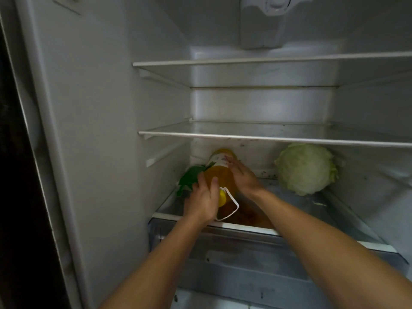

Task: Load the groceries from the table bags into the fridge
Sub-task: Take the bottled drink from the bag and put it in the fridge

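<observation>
Head view: laying oil bottle (219, 175) sideways, likely too tall upright; gripping neck with left hand (201, 201), bracing 3 o'clock side with flat right hand (243, 177).

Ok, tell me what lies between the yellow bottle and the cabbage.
Head view: the right hand against the yellow bottle, then bare shelf glass up to the cabbage.
</observation>
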Tool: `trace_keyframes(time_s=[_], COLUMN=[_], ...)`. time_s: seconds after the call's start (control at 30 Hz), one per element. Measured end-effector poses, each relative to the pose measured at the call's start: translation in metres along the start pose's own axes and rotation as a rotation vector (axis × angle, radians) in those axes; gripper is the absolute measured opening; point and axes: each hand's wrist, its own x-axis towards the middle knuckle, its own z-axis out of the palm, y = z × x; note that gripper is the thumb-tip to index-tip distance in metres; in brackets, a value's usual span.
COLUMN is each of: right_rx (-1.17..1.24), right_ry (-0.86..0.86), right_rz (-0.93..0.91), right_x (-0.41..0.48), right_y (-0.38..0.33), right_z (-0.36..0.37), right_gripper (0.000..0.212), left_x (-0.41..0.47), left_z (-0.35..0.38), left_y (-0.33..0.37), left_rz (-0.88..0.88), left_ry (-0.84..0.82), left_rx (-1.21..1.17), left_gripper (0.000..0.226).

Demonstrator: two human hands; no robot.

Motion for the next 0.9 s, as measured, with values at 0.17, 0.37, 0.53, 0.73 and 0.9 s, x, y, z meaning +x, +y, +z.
trace_keyframes(time_s=[0.17, 0.37, 0.53, 0.73, 0.9], right_rx=[-0.123, -0.371, -0.555, -0.605, -0.727], right_ry=[-0.035, 0.130, 0.218, 0.239, 0.137], right_rz=[0.026, 0.163, 0.183, 0.199, 0.111], right_x=[-0.005, -0.042, -0.099, -0.167, -0.214], right_y=[-0.011, -0.023, -0.040, -0.064, -0.094], right_z=[-0.008, -0.031, -0.056, -0.059, -0.048], right_gripper=[0.041, 0.038, 0.031, 0.031, 0.033], left_x=[-0.002, -0.022, -0.062, -0.119, -0.171], left_z=[-0.002, -0.023, -0.037, -0.056, -0.086], left_y=[0.001, 0.004, -0.004, -0.012, -0.012], left_rz=[-0.010, -0.001, 0.121, 0.253, 0.246], left_ry=[-0.006, 0.056, 0.177, 0.198, 0.221], left_rx=[0.057, 0.214, 0.304, 0.382, 0.429], left_gripper=[0.067, 0.061, 0.035, 0.031, 0.024])
